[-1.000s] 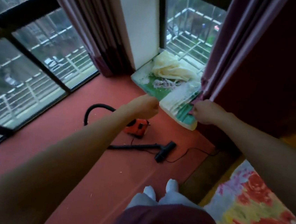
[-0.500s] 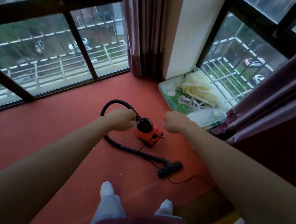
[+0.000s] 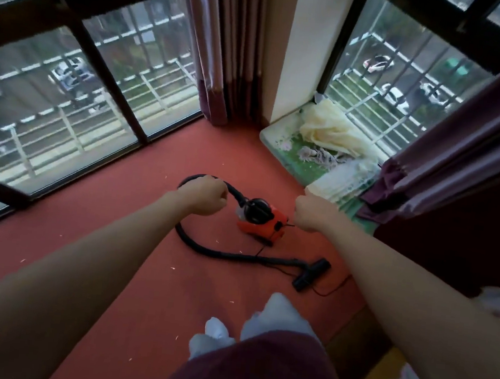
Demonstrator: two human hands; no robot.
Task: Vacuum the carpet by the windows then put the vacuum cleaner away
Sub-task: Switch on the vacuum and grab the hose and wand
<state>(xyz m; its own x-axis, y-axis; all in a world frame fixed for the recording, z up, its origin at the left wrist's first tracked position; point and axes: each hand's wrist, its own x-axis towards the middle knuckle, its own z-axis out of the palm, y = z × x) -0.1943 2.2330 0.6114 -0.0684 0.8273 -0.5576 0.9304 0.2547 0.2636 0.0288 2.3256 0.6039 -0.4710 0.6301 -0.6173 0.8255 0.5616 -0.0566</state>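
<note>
A small orange vacuum cleaner (image 3: 265, 226) lies on the red carpet (image 3: 83, 233) near the window corner. Its black hose (image 3: 205, 248) loops left and runs to the black floor nozzle (image 3: 310, 274), with a thin cord (image 3: 335, 289) trailing beside it. Both my arms reach forward, high above the floor. My left hand (image 3: 207, 197) is a closed fist that overlaps the hose loop in view. My right hand (image 3: 311, 214) is also curled, just right of the vacuum body. I see nothing held in either fist.
A green mat (image 3: 299, 163) with a crumpled cream cloth (image 3: 335, 133) lies by the right window. Purple curtains hang in the corner (image 3: 226, 48) and at the right (image 3: 463, 144). Floor-length windows (image 3: 67, 93) line the left. My white-socked feet (image 3: 275, 315) stand on the carpet.
Both hands let go of the green mat, which now lies flat by the window. They drew back to hover over the vacuum. The view swung left and steadied.
</note>
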